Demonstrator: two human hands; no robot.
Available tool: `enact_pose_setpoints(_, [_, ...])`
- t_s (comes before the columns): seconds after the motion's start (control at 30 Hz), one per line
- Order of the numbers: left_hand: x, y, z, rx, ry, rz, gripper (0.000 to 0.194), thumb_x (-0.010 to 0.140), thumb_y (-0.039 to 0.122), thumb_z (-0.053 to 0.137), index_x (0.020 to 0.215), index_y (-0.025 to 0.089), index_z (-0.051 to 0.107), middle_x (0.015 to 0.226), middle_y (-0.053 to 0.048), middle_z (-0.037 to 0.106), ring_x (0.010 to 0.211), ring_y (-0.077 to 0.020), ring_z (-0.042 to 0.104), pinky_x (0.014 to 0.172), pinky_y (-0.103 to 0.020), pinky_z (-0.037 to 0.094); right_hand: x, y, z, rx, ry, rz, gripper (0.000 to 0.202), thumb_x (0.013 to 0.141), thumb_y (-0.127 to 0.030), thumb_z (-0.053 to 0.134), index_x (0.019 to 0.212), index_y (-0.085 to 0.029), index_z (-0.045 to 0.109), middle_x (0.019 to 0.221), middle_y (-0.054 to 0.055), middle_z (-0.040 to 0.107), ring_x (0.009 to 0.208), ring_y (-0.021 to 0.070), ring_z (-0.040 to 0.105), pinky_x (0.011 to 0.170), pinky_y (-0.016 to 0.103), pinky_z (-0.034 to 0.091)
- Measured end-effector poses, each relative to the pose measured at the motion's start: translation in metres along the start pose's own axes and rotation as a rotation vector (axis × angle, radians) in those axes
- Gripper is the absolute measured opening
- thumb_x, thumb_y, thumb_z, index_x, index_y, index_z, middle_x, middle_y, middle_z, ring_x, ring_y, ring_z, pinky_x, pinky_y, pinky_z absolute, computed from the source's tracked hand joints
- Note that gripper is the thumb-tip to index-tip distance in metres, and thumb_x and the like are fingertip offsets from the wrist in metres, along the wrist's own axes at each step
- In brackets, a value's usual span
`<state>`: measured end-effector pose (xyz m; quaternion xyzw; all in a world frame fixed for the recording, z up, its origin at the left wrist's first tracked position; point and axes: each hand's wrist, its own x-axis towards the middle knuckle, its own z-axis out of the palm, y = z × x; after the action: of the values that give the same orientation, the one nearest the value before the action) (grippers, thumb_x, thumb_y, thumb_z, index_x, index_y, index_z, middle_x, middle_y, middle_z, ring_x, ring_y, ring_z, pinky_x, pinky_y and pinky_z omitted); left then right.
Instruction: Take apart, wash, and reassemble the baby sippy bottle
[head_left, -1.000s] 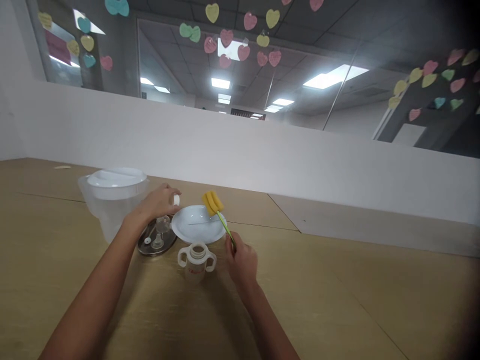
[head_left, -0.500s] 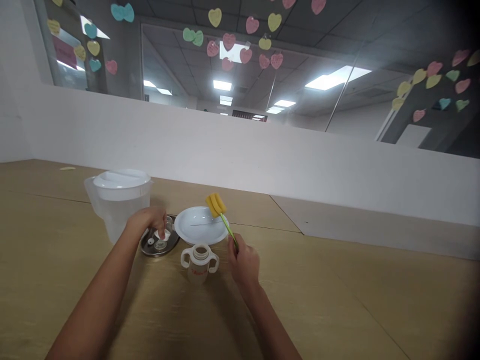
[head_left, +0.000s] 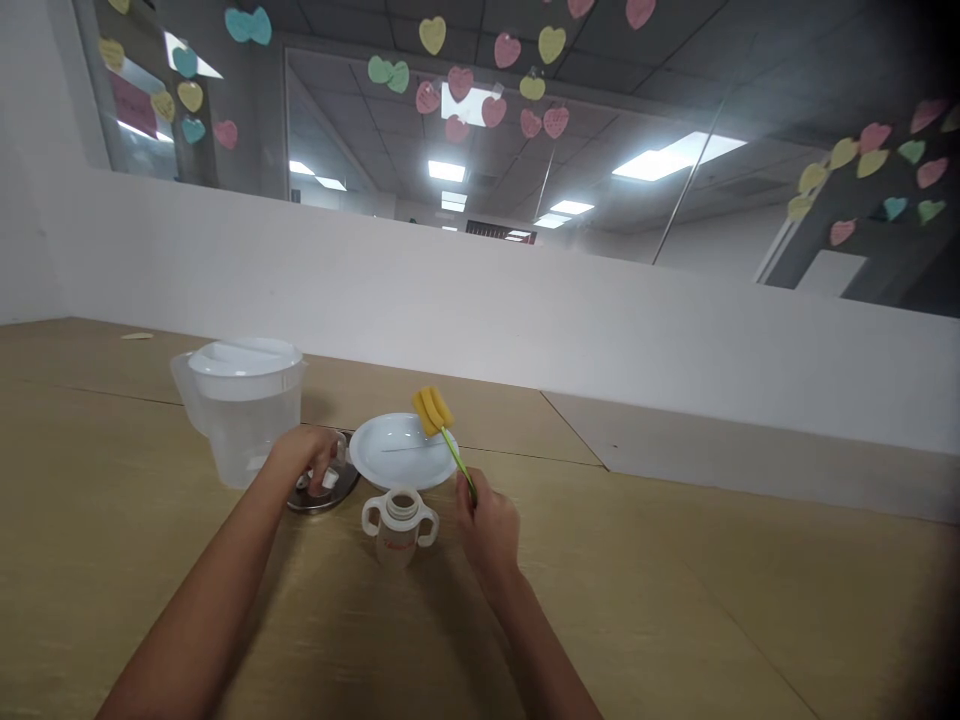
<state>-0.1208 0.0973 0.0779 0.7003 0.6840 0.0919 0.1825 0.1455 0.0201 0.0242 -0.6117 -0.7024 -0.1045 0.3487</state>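
My right hand (head_left: pixel 489 520) is closed round the green handle of a yellow sponge bottle brush (head_left: pixel 433 411), holding it upright with the head over the white bowl's right edge. My left hand (head_left: pixel 307 452) reaches down into a round metal tray (head_left: pixel 324 507). Its fingers are bent together at small clear and white parts; what they grip, if anything, is hidden. Between my arms stands a baby bottle (head_left: pixel 396 545) with two white handles, uncapped, red print on its front. Just behind it lies the white bowl (head_left: pixel 401 465).
A lidded translucent pitcher (head_left: pixel 253 430) stands left of the tray, close beside my left forearm. Behind the wooden table (head_left: pixel 675 580) rises a low white wall (head_left: pixel 450 300) with glass above, dotted with heart-shaped sticky notes. A small pale slip (head_left: pixel 137 336) lies far left.
My left hand has dropped slightly lower and shifted a little on the tray, covering more of the small parts. My right hand and the bottle brush have stayed in place.
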Motion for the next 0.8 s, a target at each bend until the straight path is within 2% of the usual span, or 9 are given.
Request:
enact_pose_setpoints(0.1, [-0.015, 0.008, -0.016, 0.032, -0.006, 0.016, 0.062, 0.028, 0.016, 0.073, 0.089, 0.021, 0.067, 0.082, -0.007, 0.070, 0.074, -0.0274, 0.064, 0.062, -0.030, 0.047, 0.000, 0.000, 0.001, 0.001, 0.011, -0.009, 0.040, 0.091, -0.035, 0.027, 0.083, -0.018, 0.061, 0.053, 0.002, 0.059, 0.043, 0.0116, 0.048, 0.047, 0.024, 0.016])
enact_pose_setpoints(0.2, [-0.032, 0.020, -0.028, -0.021, 0.007, 0.171, 0.067, 0.045, 0.029, 0.069, 0.111, 0.022, 0.058, 0.099, -0.007, 0.067, 0.087, -0.0236, 0.062, 0.067, -0.026, 0.046, -0.001, 0.000, 0.001, 0.001, 0.007, -0.005, 0.039, 0.091, -0.035, 0.027, 0.083, -0.018, 0.061, 0.052, 0.002, 0.059, 0.043, 0.0115, 0.048, 0.047, 0.024, 0.016])
enact_pose_setpoints(0.27, [-0.039, 0.028, -0.030, -0.017, -0.010, 0.231, 0.062, 0.050, 0.031, 0.067, 0.111, 0.021, 0.058, 0.097, -0.006, 0.067, 0.085, -0.0224, 0.062, 0.067, -0.026, 0.045, 0.000, -0.001, 0.000, 0.000, -0.002, 0.008, 0.039, 0.091, -0.035, 0.027, 0.083, -0.018, 0.061, 0.052, 0.002, 0.059, 0.043, 0.0116, 0.047, 0.047, 0.024, 0.015])
enact_pose_setpoints(0.33, [-0.041, 0.035, -0.026, 0.033, -0.039, 0.219, 0.062, 0.049, 0.032, 0.068, 0.109, 0.020, 0.059, 0.096, -0.006, 0.067, 0.083, -0.0227, 0.062, 0.066, -0.026, 0.045, 0.000, -0.002, -0.001, 0.002, -0.014, 0.025, 0.038, 0.091, -0.035, 0.028, 0.084, -0.018, 0.062, 0.053, 0.002, 0.059, 0.043, 0.0119, 0.047, 0.047, 0.024, 0.015])
enact_pose_setpoints(0.43, [-0.042, 0.049, -0.017, 0.085, -0.143, 0.240, 0.073, 0.046, 0.039, 0.072, 0.115, 0.022, 0.056, 0.104, -0.006, 0.065, 0.089, -0.0236, 0.061, 0.068, -0.026, 0.044, 0.000, -0.002, -0.001, 0.007, -0.028, 0.038, 0.036, 0.091, -0.035, 0.030, 0.085, -0.018, 0.062, 0.055, 0.002, 0.060, 0.044, 0.0121, 0.048, 0.047, 0.024, 0.014])
enact_pose_setpoints(0.57, [-0.051, 0.074, -0.008, 0.130, -0.268, 0.367, 0.080, 0.045, 0.044, 0.073, 0.120, 0.024, 0.053, 0.109, -0.005, 0.063, 0.094, -0.0230, 0.060, 0.070, -0.026, 0.044, 0.000, -0.001, -0.002, 0.012, -0.022, 0.035, 0.037, 0.091, -0.034, 0.029, 0.084, -0.018, 0.061, 0.055, 0.003, 0.061, 0.045, 0.0119, 0.048, 0.047, 0.024, 0.014])
enact_pose_setpoints(0.7, [-0.063, 0.094, 0.003, 0.192, -0.297, 0.511, 0.077, 0.044, 0.043, 0.074, 0.117, 0.030, 0.055, 0.105, -0.003, 0.064, 0.092, -0.0236, 0.060, 0.068, -0.025, 0.043, -0.001, -0.002, -0.002, 0.034, -0.004, 0.031, 0.036, 0.091, -0.033, 0.030, 0.084, -0.018, 0.061, 0.056, 0.003, 0.061, 0.045, 0.0116, 0.048, 0.048, 0.024, 0.015])
enact_pose_setpoints(0.8, [-0.067, 0.103, 0.014, 0.268, -0.292, 0.524, 0.072, 0.042, 0.038, 0.075, 0.111, 0.030, 0.059, 0.106, -0.003, 0.063, 0.091, -0.0259, 0.059, 0.064, -0.026, 0.042, -0.001, -0.002, -0.002, 0.046, -0.004, 0.026, 0.035, 0.090, -0.033, 0.030, 0.084, -0.018, 0.061, 0.056, 0.003, 0.061, 0.045, 0.0114, 0.047, 0.048, 0.024, 0.015])
